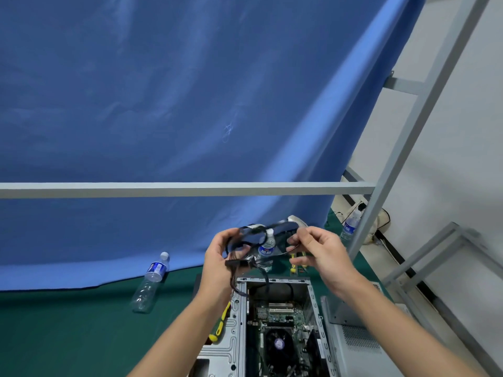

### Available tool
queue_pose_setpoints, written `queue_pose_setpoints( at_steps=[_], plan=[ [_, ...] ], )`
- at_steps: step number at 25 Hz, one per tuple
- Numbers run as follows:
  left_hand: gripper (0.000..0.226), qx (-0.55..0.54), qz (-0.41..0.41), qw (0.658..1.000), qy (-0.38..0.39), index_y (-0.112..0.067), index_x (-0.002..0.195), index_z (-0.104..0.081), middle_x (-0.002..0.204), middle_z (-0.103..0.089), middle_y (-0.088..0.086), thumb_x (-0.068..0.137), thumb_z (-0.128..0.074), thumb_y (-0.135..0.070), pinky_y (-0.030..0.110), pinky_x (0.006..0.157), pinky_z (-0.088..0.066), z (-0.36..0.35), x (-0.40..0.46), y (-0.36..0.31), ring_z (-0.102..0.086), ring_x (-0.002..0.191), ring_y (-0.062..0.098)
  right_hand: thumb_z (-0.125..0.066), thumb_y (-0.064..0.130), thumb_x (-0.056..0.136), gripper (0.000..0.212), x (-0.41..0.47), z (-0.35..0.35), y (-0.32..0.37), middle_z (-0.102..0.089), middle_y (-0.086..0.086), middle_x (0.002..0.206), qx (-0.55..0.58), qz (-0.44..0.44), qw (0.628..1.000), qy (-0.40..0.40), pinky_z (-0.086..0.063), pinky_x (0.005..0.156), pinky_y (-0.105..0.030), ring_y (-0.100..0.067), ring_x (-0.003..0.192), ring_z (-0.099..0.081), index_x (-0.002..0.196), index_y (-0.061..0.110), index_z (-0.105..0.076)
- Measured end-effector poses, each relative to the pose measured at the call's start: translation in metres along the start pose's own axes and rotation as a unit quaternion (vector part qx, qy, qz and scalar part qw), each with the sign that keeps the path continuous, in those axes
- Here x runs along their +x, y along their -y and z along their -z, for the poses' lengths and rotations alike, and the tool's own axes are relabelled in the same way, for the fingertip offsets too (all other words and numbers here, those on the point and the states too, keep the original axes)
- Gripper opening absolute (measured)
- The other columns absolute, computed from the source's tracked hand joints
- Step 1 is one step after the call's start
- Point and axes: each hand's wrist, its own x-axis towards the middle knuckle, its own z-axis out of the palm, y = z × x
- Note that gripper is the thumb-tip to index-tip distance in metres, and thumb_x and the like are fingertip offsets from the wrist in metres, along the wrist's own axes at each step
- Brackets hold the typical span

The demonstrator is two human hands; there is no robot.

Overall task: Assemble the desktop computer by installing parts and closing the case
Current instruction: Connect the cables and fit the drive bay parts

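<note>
Black cable bundle (261, 235) held up above the open computer case (275, 322), gripped at both ends. Left hand (220, 257) curled round the end at 9 o'clock, right hand (318, 251) pinching the end at 3 o'clock. Case low on the green table (68, 336), at 6 o'clock. Empty bottle (149, 284) lying at 9 o'clock of the case; yellow-handled screwdriver (220, 322) just beside its left wall.

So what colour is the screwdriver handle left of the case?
Yellow and green, on the head view: screwdriver beside the case.
</note>
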Motion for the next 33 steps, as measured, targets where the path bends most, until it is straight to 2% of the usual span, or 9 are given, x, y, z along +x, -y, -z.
queue_pose_setpoints(
  at_steps=[3, 7, 13, 18, 22, 26, 29, 31, 33],
  plan=[
    [0.034, -0.087, 0.071, 0.994, -0.014, -0.007, 0.123, -0.057, 0.124, -0.059, 0.009, 0.101, -0.035, 0.007, 0.043, 0.062, -0.062, -0.001, -0.004, -0.001, -0.064, 0.108, 0.042, -0.056, 0.021, 0.098, 0.022, 0.003, -0.006, 0.000, -0.070, -0.012, 0.079, 0.014, -0.014, 1.000, 0.000, -0.058, 0.059, -0.032, -0.024, 0.072, -0.069, 0.086, 0.005, -0.063],
    [0.041, -0.060, 0.072, 0.995, 0.024, -0.022, 0.127, -0.058, 0.128, -0.059, 0.012, 0.101, -0.042, 0.005, 0.046, 0.063, -0.061, 0.008, -0.004, -0.003, -0.066, 0.109, 0.039, -0.055, 0.017, 0.099, 0.014, 0.003, -0.009, 0.002, -0.069, -0.011, 0.078, -0.003, -0.015, 1.000, 0.005, -0.057, 0.056, -0.031, -0.027, 0.070, -0.068, 0.090, 0.006, -0.058],
    [0.091, -0.068, 0.120, 0.984, 0.115, -0.044, 0.133, -0.056, 0.124, -0.051, 0.010, 0.085, -0.032, 0.030, 0.045, 0.077, -0.054, 0.016, 0.006, -0.001, -0.068, 0.110, 0.033, -0.054, 0.015, 0.100, 0.014, 0.001, 0.001, 0.004, -0.068, -0.012, 0.077, 0.003, -0.017, 1.000, -0.023, -0.056, 0.053, -0.029, -0.027, 0.069, -0.067, 0.090, 0.007, -0.059],
    [0.055, -0.280, 0.197, 0.936, 0.077, -0.001, 0.110, -0.065, 0.112, -0.053, 0.021, 0.072, -0.031, 0.021, 0.047, 0.072, -0.060, 0.015, 0.012, 0.009, -0.069, 0.092, 0.037, -0.053, 0.014, 0.100, 0.014, 0.000, 0.006, 0.001, -0.065, -0.011, 0.076, 0.008, -0.006, 0.996, -0.084, -0.057, 0.053, -0.028, -0.023, 0.065, -0.066, 0.094, 0.002, -0.059],
    [0.017, -0.298, 0.209, 0.931, -0.014, -0.006, 0.088, -0.053, 0.102, -0.055, 0.019, 0.093, -0.037, -0.004, 0.052, 0.078, -0.053, 0.022, 0.017, 0.010, -0.063, 0.097, 0.040, -0.050, 0.013, 0.102, 0.016, 0.001, 0.016, -0.010, -0.062, -0.013, 0.080, 0.074, -0.018, 0.969, -0.236, -0.057, 0.054, -0.024, -0.016, 0.057, -0.065, 0.099, -0.001, -0.057],
    [0.023, -0.177, 0.203, 0.963, -0.016, -0.010, 0.085, -0.054, 0.095, -0.061, 0.015, 0.094, -0.035, -0.019, 0.038, 0.070, -0.046, 0.041, 0.021, 0.016, -0.063, 0.079, 0.028, -0.049, 0.008, 0.101, 0.012, -0.002, 0.025, -0.022, -0.060, -0.015, 0.085, 0.167, -0.074, 0.952, -0.246, -0.057, 0.053, -0.023, -0.021, 0.067, -0.063, 0.106, -0.001, -0.056],
    [0.027, 0.053, 0.207, 0.977, 0.026, -0.013, 0.082, -0.055, 0.087, -0.060, 0.008, 0.098, -0.040, -0.029, 0.033, 0.067, -0.039, 0.061, 0.023, 0.033, -0.060, 0.072, 0.021, -0.050, 0.006, 0.100, 0.010, -0.006, 0.021, -0.038, -0.059, -0.016, 0.084, 0.185, -0.116, 0.948, -0.230, -0.057, 0.052, -0.023, -0.021, 0.068, -0.060, 0.100, -0.002, -0.056],
    [0.013, 0.332, 0.148, 0.927, 0.092, -0.014, 0.083, -0.051, 0.086, -0.057, 0.004, 0.096, -0.050, -0.016, 0.031, 0.067, -0.039, 0.075, 0.022, 0.049, -0.056, 0.072, 0.017, -0.050, 0.006, 0.100, 0.010, -0.006, 0.017, -0.047, -0.057, -0.016, 0.083, 0.179, -0.140, 0.948, -0.223, -0.057, 0.052, -0.023, -0.022, 0.069, -0.059, 0.097, -0.001, -0.056],
    [0.018, 0.561, 0.073, 0.801, 0.195, -0.016, 0.095, -0.051, 0.097, -0.053, 0.000, 0.090, -0.045, 0.001, 0.025, 0.070, -0.041, 0.085, 0.023, 0.069, -0.052, 0.079, 0.014, -0.051, 0.006, 0.100, 0.010, -0.005, 0.015, -0.055, -0.057, -0.017, 0.082, 0.173, -0.153, 0.949, -0.215, -0.057, 0.052, -0.024, -0.023, 0.071, -0.058, 0.098, -0.002, -0.056]
  ],
)
